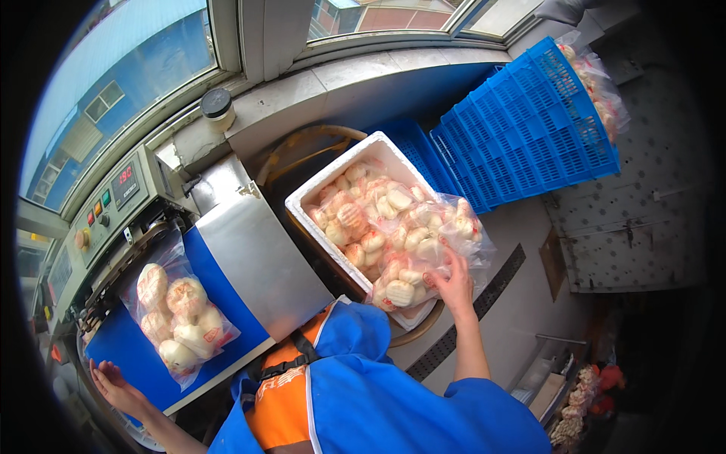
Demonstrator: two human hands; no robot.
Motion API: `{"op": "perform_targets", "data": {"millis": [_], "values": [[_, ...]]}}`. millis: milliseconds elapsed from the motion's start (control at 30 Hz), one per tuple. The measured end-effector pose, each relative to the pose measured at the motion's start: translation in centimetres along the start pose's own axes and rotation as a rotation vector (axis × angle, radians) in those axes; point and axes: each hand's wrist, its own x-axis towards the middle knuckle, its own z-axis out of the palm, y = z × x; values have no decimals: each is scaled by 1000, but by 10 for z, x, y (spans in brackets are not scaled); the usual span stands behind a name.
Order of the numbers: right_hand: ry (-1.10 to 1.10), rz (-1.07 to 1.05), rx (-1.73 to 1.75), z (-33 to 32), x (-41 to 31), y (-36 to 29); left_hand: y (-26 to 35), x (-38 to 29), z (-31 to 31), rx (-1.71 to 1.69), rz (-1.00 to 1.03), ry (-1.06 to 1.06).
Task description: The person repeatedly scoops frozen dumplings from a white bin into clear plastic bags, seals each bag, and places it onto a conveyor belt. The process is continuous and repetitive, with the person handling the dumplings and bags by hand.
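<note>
My right hand (455, 279) rests with bent fingers on a clear plastic bag of white buns (402, 288) at the near right edge of a white foam box (334, 255). Several more bags of buns fill the box and lean over its right rim. Whether the fingers grip the film cannot be told. At the lower left, my left hand (112, 385) is held with fingers extended and nothing in it, beside the blue conveyor belt (238, 306). On that belt lies a bag of white buns (184, 323), its upper end by the sealing machine (108, 210).
A metal cover (261, 255) spans the belt's right part. Stacked blue plastic crates (522, 130) holding bags stand at the upper right. A dark-lidded jar (218, 110) sits on the window ledge (295, 85). A slotted drain strip (471, 312) crosses the floor.
</note>
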Motion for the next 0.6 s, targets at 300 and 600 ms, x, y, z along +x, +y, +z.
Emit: {"op": "perform_targets", "data": {"millis": [300,600], "values": [[-174,203,382,44,-23,-22,18,12,37,-124,73,-102],[-58,-250,372,-83,-51,-123,70,-7,92,-135,99,-194]]}}
